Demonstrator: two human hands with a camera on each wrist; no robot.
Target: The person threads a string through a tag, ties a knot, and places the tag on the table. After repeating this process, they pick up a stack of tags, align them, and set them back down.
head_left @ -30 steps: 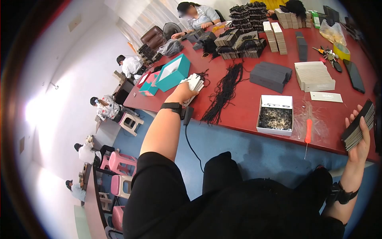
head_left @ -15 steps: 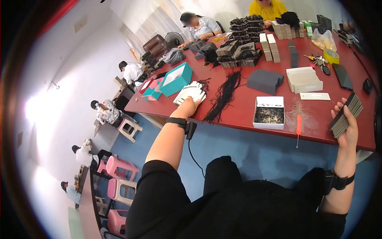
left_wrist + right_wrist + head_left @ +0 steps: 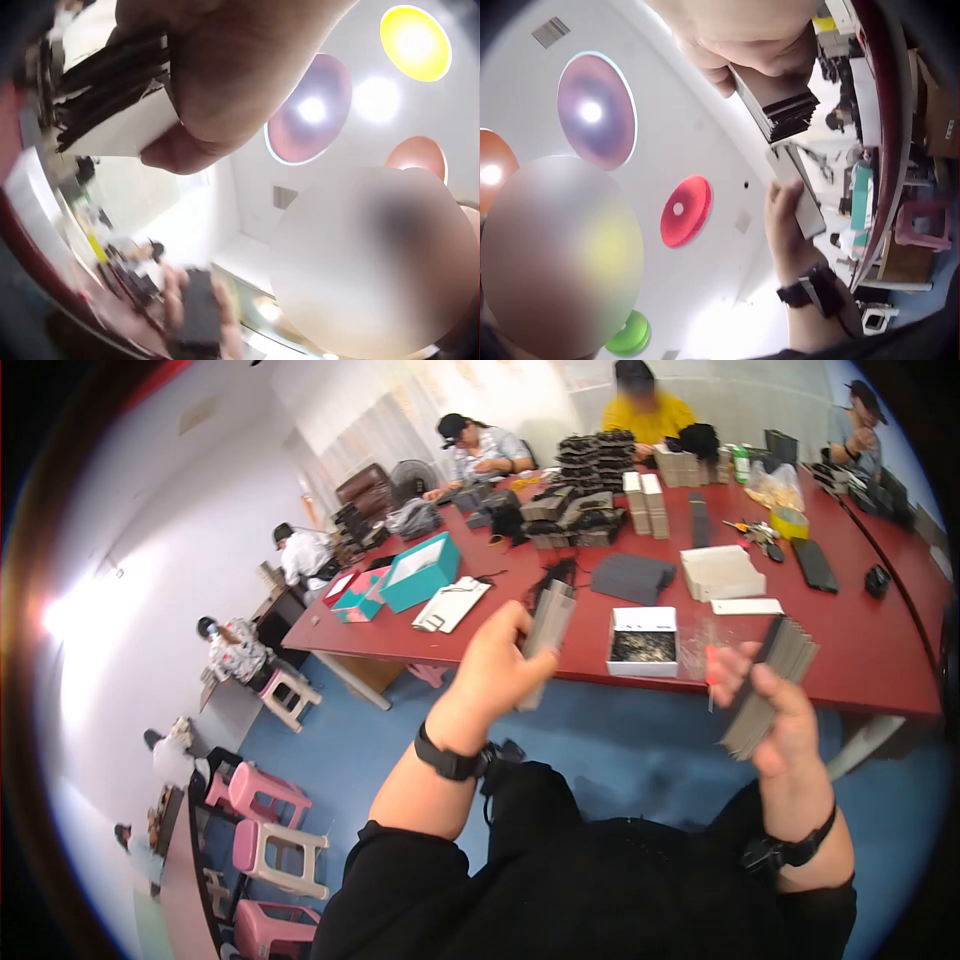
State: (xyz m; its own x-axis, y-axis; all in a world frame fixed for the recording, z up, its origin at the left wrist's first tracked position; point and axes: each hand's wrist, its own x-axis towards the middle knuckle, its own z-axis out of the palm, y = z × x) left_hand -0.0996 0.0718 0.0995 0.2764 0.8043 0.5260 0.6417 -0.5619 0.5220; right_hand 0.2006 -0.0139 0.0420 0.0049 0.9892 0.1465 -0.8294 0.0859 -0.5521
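Note:
In the head view my left hand (image 3: 500, 665) is raised in front of the table's edge, gripping a thin stack of pale grey cards (image 3: 552, 622) between thumb and fingers. The left wrist view shows a white card face (image 3: 131, 127) and dark, uneven edges. To the right, my right hand (image 3: 785, 725) holds a thicker stack of dark-faced cards (image 3: 768, 685), slightly fanned, with grey edges. The two stacks are apart in the head view. Beyond my left hand, white cards (image 3: 455, 603) lie on the table beside a teal box (image 3: 420, 572).
On the red table (image 3: 400, 645) are a white box of small dark pieces (image 3: 643, 648), a dark block (image 3: 632, 575), a pale card stack (image 3: 722, 572), a phone (image 3: 815, 565) and yellow tape (image 3: 789, 522). People sit around the far side. A screwdriver (image 3: 712, 665) lies beside my right hand.
My left hand has left the white cards by the teal box and moved right and nearer, carrying a stack. My right hand has moved left with its dark cards. The head view has shifted.

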